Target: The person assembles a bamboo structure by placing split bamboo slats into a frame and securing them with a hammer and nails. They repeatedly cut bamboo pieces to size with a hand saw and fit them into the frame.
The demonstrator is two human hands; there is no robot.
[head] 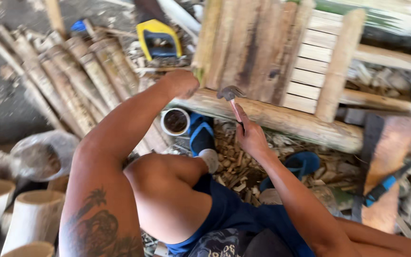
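Note:
My right hand (250,135) grips the handle of a hammer (230,93), whose metal head is close to a thick horizontal bamboo pole (291,121). My left hand (182,82) holds the lower end of an upright bamboo slat (209,35) that stands against the pole. More upright slats (258,47) stand side by side to the right of it. The view is blurred.
A small round tin (175,121) sits on the ground by my blue sandal (200,133). Bamboo poles (67,81) lie at the left, with a yellow-handled saw (159,38) behind them. Cut bamboo sections (34,214) stand at lower left. Wood chips (236,164) cover the ground.

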